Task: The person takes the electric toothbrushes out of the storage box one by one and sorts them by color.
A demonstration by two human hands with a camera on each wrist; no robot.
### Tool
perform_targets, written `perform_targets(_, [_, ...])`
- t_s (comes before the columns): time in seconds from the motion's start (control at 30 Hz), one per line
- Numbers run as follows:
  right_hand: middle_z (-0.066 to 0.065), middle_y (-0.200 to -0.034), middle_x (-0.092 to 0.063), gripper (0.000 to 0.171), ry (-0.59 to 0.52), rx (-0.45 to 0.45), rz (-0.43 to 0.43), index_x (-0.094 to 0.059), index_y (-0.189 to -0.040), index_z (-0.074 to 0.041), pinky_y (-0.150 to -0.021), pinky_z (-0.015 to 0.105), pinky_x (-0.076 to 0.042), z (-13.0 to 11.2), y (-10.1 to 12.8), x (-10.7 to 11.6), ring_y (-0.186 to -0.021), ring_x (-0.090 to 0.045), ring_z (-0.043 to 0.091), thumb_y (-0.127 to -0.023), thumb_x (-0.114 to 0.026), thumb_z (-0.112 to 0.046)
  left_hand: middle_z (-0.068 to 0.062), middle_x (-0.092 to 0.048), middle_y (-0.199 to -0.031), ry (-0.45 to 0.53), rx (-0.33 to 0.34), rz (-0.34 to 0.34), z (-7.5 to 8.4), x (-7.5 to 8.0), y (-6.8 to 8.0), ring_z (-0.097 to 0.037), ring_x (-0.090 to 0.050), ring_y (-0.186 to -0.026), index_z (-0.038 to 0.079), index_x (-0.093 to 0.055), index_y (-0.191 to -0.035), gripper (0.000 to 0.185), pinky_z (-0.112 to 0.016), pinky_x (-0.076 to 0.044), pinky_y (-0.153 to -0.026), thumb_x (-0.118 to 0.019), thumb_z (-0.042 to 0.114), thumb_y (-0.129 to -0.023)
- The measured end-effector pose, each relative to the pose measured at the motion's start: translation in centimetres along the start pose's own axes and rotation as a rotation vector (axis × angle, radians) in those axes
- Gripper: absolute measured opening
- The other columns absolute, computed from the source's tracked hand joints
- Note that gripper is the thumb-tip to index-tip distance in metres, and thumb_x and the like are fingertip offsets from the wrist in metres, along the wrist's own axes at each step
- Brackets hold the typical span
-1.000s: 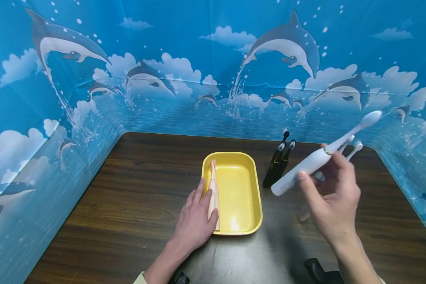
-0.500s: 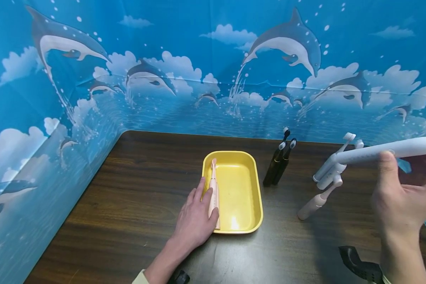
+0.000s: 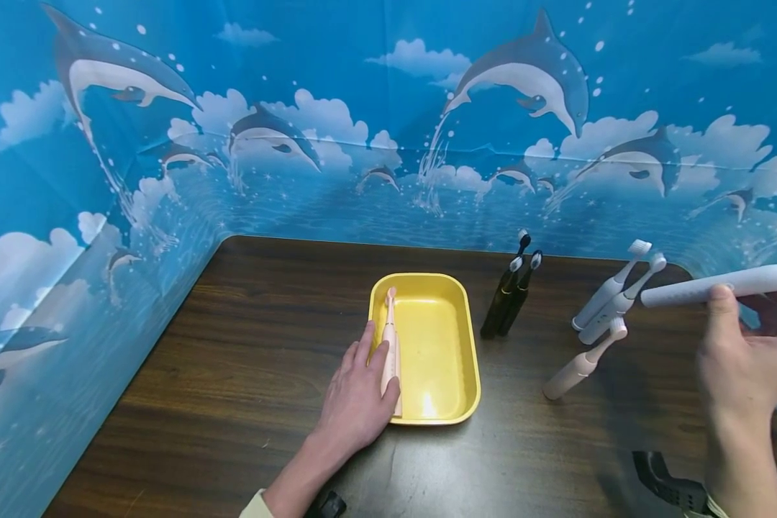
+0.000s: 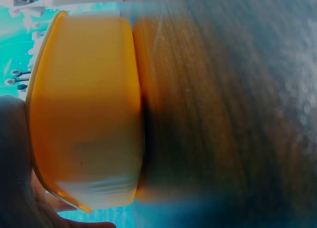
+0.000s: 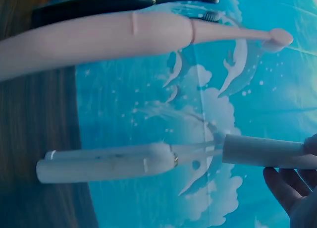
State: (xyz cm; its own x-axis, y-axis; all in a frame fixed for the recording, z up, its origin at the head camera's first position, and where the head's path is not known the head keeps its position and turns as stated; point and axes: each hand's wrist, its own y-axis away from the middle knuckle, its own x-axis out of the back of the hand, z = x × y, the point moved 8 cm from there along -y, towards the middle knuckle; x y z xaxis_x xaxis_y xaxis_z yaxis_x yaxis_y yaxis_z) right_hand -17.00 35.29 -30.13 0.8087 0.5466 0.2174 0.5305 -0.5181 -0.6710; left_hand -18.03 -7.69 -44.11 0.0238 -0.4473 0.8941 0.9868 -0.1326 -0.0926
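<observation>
My left hand [image 3: 359, 410] rests across the left rim of a yellow tray [image 3: 471, 360]. Its fingers lie over the edge, beside a pale pink electric toothbrush [image 3: 389, 360] lying along the tray's left side. In the left wrist view the tray's outer wall [image 4: 89, 104] fills the middle, and the hand shows only at the rim. Far to the right, my right hand [image 3: 751, 356] holds a white electric toothbrush [image 3: 693, 289] above the table, thumb on the handle. Its brush end runs out of the head view. In the right wrist view fingers wrap the handle [image 5: 262, 151].
Black electric toothbrushes [image 3: 505, 306] stand right of the tray. Farther right stand two white electric toothbrushes [image 3: 611, 316], with a pale pink one [image 3: 570, 375] in front. A blue dolphin-printed cloth [image 3: 362, 108] borders the dark wooden table [image 3: 233, 360].
My right hand has carried the white toothbrush to the right, past the standing ones, turning it nearly level. The left hand has stayed on the tray.
</observation>
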Motion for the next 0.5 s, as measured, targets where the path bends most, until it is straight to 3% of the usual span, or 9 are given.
perform_targets(0.1, [-0.013, -0.133, -0.054, 0.049, 0.083, -0.018, -0.014, -0.047, -0.147, -0.011, -0.099, 0.019, -0.046, 1.1, -0.1, -0.4, -0.113, -0.058, 0.003, -0.101, -0.064, -0.013, -0.009, -0.022, -0.169, 0.001, 0.007, 0.001, -0.1, 0.1, 0.0, -0.045, -0.04, -0.141, 0.008, -0.056, -0.146, 0.057, -0.063, -0.043, -0.102, -0.061, 0.033, -0.095])
perform_targets(0.3, [0.013, -0.135, -0.063, 0.052, 0.222, -0.076, -0.042, -0.05, -0.148, -0.016, -0.101, 0.018, -0.044, 3.8, 0.7, -0.9, -0.104, -0.054, -0.011, -0.1, -0.067, -0.016, -0.008, -0.022, -0.169, 0.001, 0.015, -0.01, -0.1, 0.0, 0.0, -0.045, -0.04, -0.142, 0.009, -0.056, -0.147, 0.057, -0.064, -0.043, -0.103, -0.061, 0.033, -0.095])
perform_targets(0.5, [0.021, -0.133, -0.063, 0.053, 0.271, -0.077, -0.087, -0.048, -0.15, -0.018, -0.099, 0.015, -0.043, 5.0, 1.6, -1.6, -0.106, -0.053, -0.015, -0.1, -0.066, -0.018, -0.008, -0.022, -0.169, 0.005, 0.018, -0.006, -0.1, 0.1, 0.1, -0.044, -0.039, -0.142, 0.009, -0.056, -0.147, 0.057, -0.063, -0.042, -0.103, -0.061, 0.033, -0.095])
